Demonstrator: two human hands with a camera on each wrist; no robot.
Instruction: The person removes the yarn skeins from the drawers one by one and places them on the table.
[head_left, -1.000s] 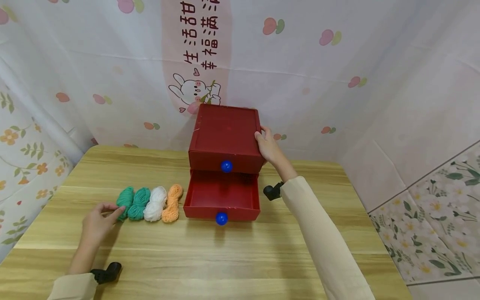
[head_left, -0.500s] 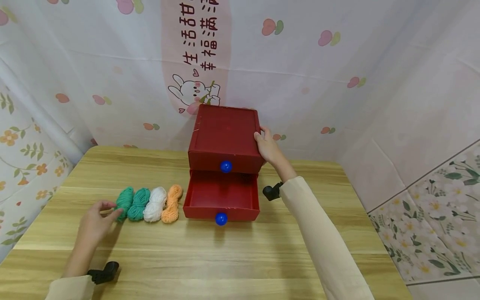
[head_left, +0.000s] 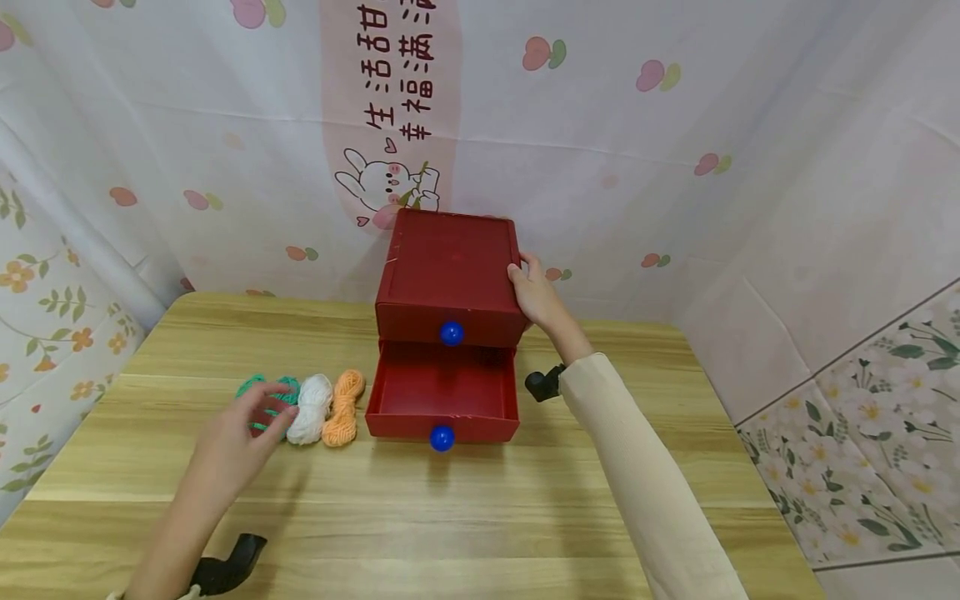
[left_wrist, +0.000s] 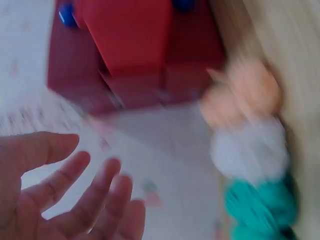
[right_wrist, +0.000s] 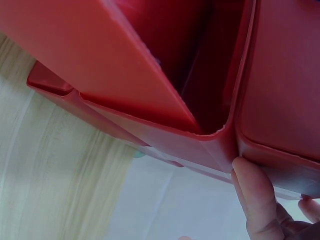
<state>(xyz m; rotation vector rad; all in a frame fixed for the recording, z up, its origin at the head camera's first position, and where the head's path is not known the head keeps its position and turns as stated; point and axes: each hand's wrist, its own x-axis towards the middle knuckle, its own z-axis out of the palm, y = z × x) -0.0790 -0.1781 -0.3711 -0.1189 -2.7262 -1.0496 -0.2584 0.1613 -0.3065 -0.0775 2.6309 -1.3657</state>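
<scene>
My left hand (head_left: 240, 437), fingers apart and loosely bent, hovers over the two green yarn skeins and hides part of them. The left wrist view shows nothing in that hand (left_wrist: 82, 192). Beside the green skeins (left_wrist: 260, 207) lie a white skein (head_left: 310, 408) and an orange skein (head_left: 344, 408), in a row. A red drawer cabinet (head_left: 453, 258) stands right of them, its lower drawer (head_left: 442, 392) pulled out and bare inside. My right hand (head_left: 538, 292) holds the cabinet's right side, thumb at the top edge. In the right wrist view, a fingertip (right_wrist: 250, 175) touches the side wall.
Blue ball knobs (head_left: 452, 333) stick out from both drawer fronts. The wooden table (head_left: 450, 517) ends at a patterned cloth backdrop (head_left: 600, 208) behind the cabinet. Black camera mounts (head_left: 228, 567) are worn on the wrists.
My left hand has left the leftmost green skein, risen and moved right above the skeins. My right hand stays on the cabinet, and the lower drawer remains pulled out.
</scene>
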